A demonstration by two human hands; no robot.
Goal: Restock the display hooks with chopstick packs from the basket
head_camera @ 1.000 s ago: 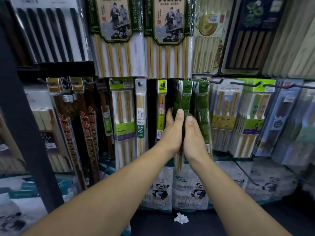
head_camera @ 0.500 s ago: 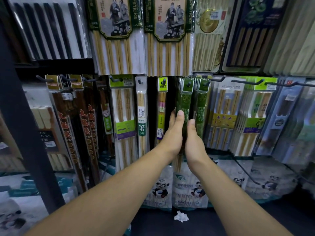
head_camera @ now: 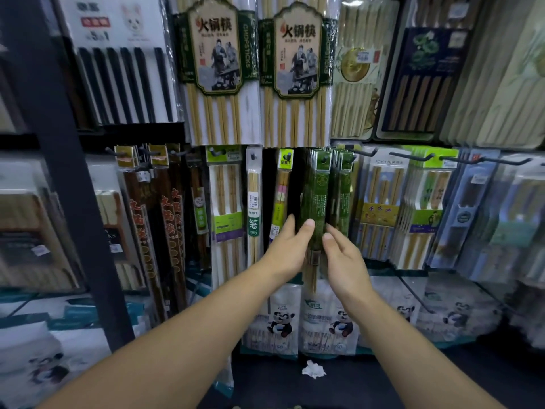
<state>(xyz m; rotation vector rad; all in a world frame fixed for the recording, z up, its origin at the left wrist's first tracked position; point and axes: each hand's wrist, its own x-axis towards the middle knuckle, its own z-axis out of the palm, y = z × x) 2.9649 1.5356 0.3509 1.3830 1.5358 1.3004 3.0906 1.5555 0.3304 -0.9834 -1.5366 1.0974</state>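
A stack of narrow green chopstick packs [head_camera: 318,196] hangs from a display hook [head_camera: 324,158] in the middle row. My left hand [head_camera: 287,249] holds the lower part of this stack, thumb across its front and fingers behind its left edge. My right hand [head_camera: 343,258] is just right of the stack, fingers relaxed and slightly spread, thumb tip at the pack's right edge. A second stack of green packs [head_camera: 343,190] hangs on the neighbouring hook. The basket is out of view.
Long bare hook ends [head_camera: 413,157] stick out to the right over light-green bamboo packs [head_camera: 424,208]. Large hot-pot chopstick packs [head_camera: 292,69] hang above. Panda-print bags [head_camera: 324,323] sit below, a crumpled paper [head_camera: 313,370] on the dark shelf. A black upright [head_camera: 73,202] stands left.
My right hand has come off the green stack and moved slightly right and down, its fingers loosened. My left hand still holds the stack. The view has shifted downward a little.
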